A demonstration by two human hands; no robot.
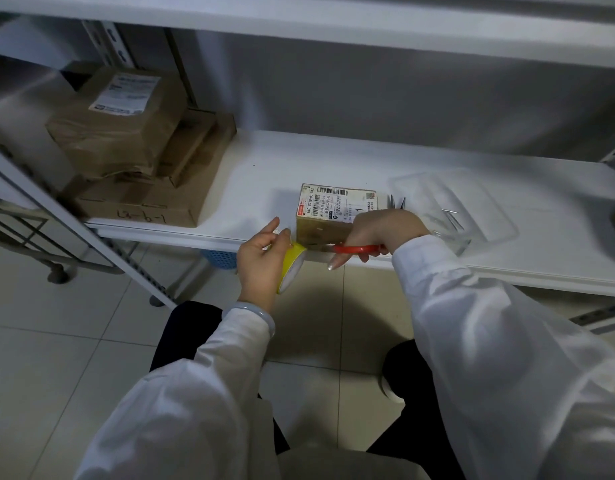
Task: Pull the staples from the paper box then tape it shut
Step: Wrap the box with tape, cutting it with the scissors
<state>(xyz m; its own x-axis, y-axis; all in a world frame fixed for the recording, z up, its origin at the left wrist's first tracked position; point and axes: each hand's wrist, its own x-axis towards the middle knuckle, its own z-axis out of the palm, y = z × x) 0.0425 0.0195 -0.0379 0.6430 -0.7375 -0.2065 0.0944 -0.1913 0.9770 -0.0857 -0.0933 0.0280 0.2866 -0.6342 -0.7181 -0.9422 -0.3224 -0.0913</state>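
Note:
A small brown paper box (328,220) with a white barcode label on top stands near the front edge of the white shelf (250,188). My left hand (259,261) holds a yellow roll of tape (292,266) just below and left of the box. My right hand (379,233) grips red-handled scissors (358,249), whose blades point left toward the tape at the box's lower front edge. The blade tips are hard to make out.
A clear plastic tray (472,202) with a few loose staples lies right of the box. Dark pliers (398,201) lie behind my right hand. Stacked cardboard boxes (136,150) fill the shelf's left end. A blue basket (221,259) sits on the tiled floor below.

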